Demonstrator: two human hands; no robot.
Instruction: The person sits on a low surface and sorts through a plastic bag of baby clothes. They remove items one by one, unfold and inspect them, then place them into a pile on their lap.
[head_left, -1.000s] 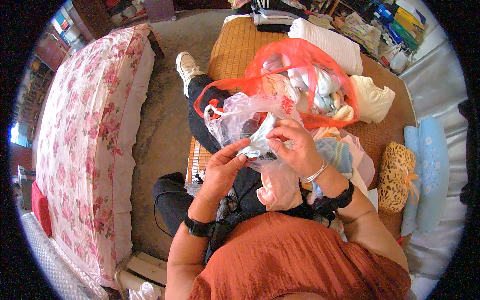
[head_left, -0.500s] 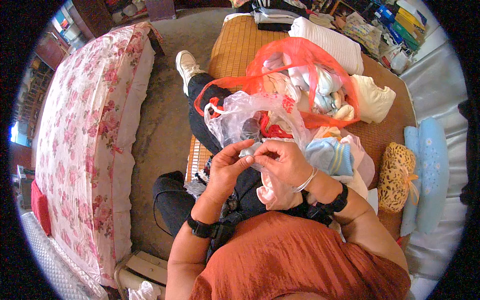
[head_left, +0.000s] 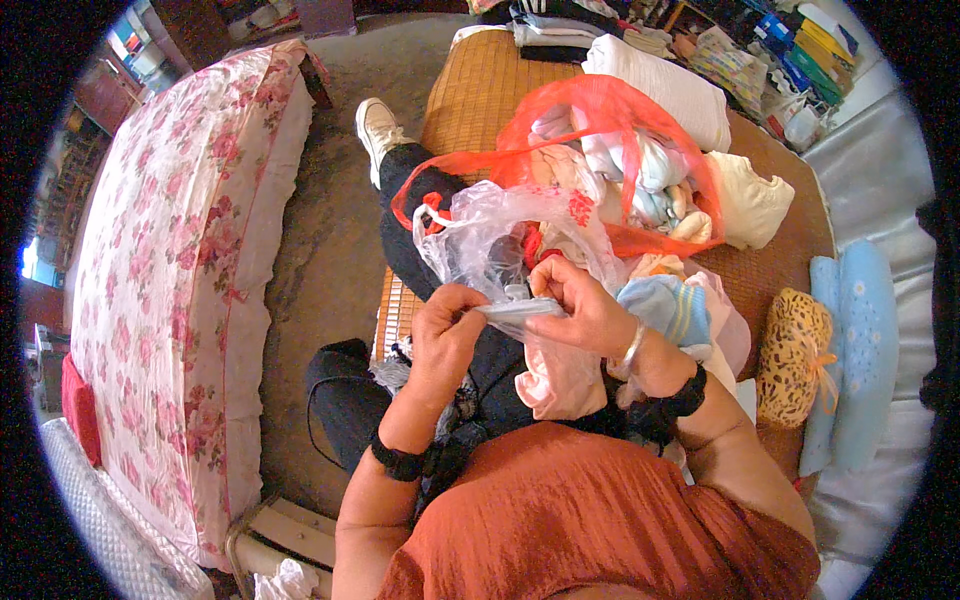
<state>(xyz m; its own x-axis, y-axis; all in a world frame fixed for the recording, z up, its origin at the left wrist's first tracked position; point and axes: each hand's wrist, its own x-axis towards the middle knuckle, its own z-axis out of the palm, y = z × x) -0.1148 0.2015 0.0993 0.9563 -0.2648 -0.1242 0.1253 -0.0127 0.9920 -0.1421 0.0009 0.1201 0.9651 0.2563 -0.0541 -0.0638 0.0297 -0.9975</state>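
My left hand [head_left: 446, 332] and my right hand [head_left: 592, 312] each pinch one end of a small pale grey-white piece [head_left: 514, 310], stretched flat between them. It looks like cloth, though its exact kind cannot be made out. Just beyond my fingers a clear plastic bag [head_left: 468, 245] gapes, with red and cream fabric showing inside. A pale pink garment [head_left: 560, 378] hangs below my right hand, by my lap. To the right of that hand lies a light blue knitted garment [head_left: 668, 308] with a yellow stripe.
A red mesh-like bag [head_left: 515, 130] of baby clothes lies on the woven mat [head_left: 465, 85]. Around it are a white rolled blanket [head_left: 665, 92], a cream garment [head_left: 752, 200], a leopard-print bundle [head_left: 790, 355] and a light blue roll [head_left: 866, 350]. A flower-print bed [head_left: 165, 270] stands left.
My hands have moved apart, stretching the pale piece that was bunched between my fingertips into a flat strip. The bags and clothes around have stayed nearly the same.
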